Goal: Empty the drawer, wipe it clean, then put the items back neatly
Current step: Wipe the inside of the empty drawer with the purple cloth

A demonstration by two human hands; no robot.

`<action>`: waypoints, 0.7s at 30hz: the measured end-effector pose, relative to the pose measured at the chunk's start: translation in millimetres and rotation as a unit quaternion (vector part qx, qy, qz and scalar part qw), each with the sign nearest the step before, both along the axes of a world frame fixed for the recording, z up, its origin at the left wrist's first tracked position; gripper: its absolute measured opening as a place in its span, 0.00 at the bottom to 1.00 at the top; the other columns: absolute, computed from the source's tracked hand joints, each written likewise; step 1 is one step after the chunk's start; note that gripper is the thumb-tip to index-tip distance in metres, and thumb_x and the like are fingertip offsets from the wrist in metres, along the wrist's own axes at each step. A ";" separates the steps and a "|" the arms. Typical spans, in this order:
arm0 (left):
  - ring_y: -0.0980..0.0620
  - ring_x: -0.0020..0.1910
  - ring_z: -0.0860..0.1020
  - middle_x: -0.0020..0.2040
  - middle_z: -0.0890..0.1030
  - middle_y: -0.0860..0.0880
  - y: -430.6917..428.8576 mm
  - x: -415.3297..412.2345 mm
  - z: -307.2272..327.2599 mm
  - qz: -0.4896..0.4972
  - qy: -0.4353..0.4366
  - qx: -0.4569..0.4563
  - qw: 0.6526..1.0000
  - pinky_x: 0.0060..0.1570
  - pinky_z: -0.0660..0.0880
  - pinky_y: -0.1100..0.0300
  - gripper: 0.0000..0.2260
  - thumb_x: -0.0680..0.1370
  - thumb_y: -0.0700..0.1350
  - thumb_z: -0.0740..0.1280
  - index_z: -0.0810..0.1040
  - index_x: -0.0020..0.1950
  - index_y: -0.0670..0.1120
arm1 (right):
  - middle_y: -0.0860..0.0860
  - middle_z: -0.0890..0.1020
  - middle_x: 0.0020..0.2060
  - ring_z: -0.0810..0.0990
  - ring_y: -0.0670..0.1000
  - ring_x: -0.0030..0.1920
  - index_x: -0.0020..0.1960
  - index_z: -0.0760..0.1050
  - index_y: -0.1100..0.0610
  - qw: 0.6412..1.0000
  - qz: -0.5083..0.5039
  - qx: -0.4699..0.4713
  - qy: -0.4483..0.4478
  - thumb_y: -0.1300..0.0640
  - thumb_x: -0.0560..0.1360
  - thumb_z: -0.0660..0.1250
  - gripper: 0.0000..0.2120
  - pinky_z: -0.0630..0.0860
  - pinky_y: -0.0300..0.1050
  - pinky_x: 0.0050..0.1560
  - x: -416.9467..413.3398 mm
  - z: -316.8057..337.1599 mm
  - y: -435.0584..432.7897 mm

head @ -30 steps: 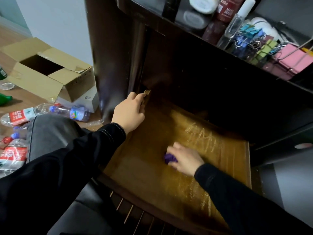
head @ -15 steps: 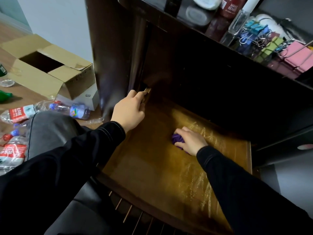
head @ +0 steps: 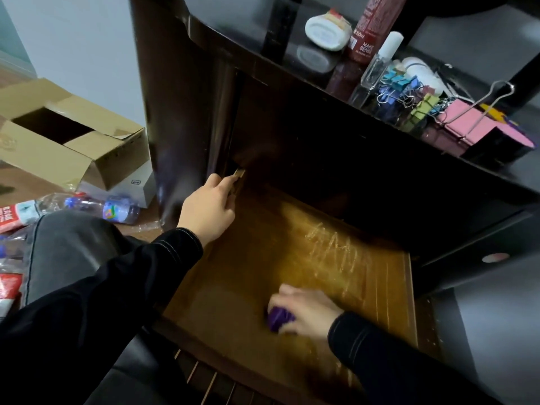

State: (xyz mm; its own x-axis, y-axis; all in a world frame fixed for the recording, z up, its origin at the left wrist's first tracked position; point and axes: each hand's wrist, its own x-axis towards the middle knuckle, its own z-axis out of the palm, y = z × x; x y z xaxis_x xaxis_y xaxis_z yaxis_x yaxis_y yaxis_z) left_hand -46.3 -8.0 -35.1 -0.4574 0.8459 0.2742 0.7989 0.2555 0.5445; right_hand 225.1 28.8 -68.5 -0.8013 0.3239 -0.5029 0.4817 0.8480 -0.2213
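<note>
Two hands are engaged: drawer (head: 228,287) wall is gripped at rear-left by left hand (head: 209,209); purple cloth (head: 279,318) is clutched by right hand (head: 308,311) nr the front edge. Streaks (head: 336,249) lie beyond it, twd rear-right.

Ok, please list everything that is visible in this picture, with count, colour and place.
drawer: one, brown, pulled open, pale streaks inside
cloth: one, purple, on drawer floor
cardboard box: one, tan, open, floor left
plastic bottles: several, clear, floor left
binder clips: many, mixed colours, cabinet top
red bottle: one, cabinet top
spray bottle: one, clear, white cap, cabinet top
white tub: one, cabinet top
left grip: one hand, holds drawer's left wall
right grip: one hand, grips cloth
</note>
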 end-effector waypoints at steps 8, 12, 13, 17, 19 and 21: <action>0.44 0.47 0.79 0.54 0.73 0.49 4.4 -2.9 -5.0 0.001 0.009 -0.003 1.000 0.42 0.77 0.50 0.22 0.81 0.45 0.61 0.68 0.76 0.50 | 0.52 0.78 0.66 0.77 0.57 0.65 0.73 0.70 0.47 0.915 -0.372 0.145 0.053 0.45 0.83 0.61 0.20 0.73 0.46 0.62 -51.4 -27.9 161.4; 0.43 0.47 0.79 0.54 0.73 0.49 4.9 -2.4 -3.7 0.004 0.008 -0.007 1.000 0.43 0.77 0.50 0.22 0.81 0.45 0.62 0.68 0.76 0.50 | 0.54 0.76 0.69 0.76 0.58 0.67 0.75 0.67 0.46 0.921 -0.353 0.160 0.044 0.48 0.84 0.60 0.20 0.74 0.48 0.63 -56.1 -34.6 162.2; 0.43 0.47 0.79 0.54 0.73 0.49 4.3 -2.3 -3.2 0.003 0.006 -0.006 1.000 0.43 0.77 0.50 0.22 0.81 0.45 0.62 0.68 0.76 0.50 | 0.52 0.78 0.67 0.77 0.56 0.65 0.74 0.69 0.45 0.927 -0.328 0.175 0.058 0.50 0.83 0.62 0.19 0.75 0.47 0.61 -51.7 -30.8 150.4; 0.43 0.47 0.79 0.55 0.73 0.49 2.8 -0.8 -0.9 0.002 0.002 -0.008 1.000 0.44 0.78 0.49 0.22 0.81 0.46 0.61 0.68 0.76 0.50 | 0.46 0.75 0.59 0.77 0.50 0.58 0.68 0.74 0.44 0.960 -0.162 0.208 0.092 0.54 0.79 0.68 0.19 0.78 0.44 0.58 -22.4 -24.0 66.9; 0.42 0.48 0.79 0.55 0.74 0.48 2.6 -0.1 -0.1 0.001 0.000 -0.009 1.000 0.45 0.78 0.49 0.22 0.81 0.45 0.61 0.68 0.75 0.50 | 0.44 0.74 0.59 0.77 0.49 0.57 0.68 0.73 0.43 0.976 -0.092 0.160 0.112 0.54 0.78 0.69 0.20 0.79 0.45 0.58 -4.2 -28.8 20.4; 0.42 0.48 0.79 0.55 0.74 0.48 1.5 0.3 0.7 0.003 0.000 -0.007 1.000 0.44 0.77 0.50 0.22 0.81 0.45 0.61 0.68 0.75 0.49 | 0.44 0.74 0.59 0.76 0.50 0.56 0.69 0.72 0.43 0.980 -0.056 0.147 0.119 0.55 0.78 0.69 0.21 0.79 0.46 0.55 6.6 -31.8 -1.5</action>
State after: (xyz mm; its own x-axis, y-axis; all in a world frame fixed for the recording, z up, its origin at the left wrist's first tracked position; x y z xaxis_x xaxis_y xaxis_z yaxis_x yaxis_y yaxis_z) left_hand -46.0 -6.5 -34.4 -0.4624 0.8471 0.2619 0.7974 0.2681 0.5407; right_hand 231.7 27.2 -100.2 -0.8355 0.5202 -0.1770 0.5403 0.8364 -0.0922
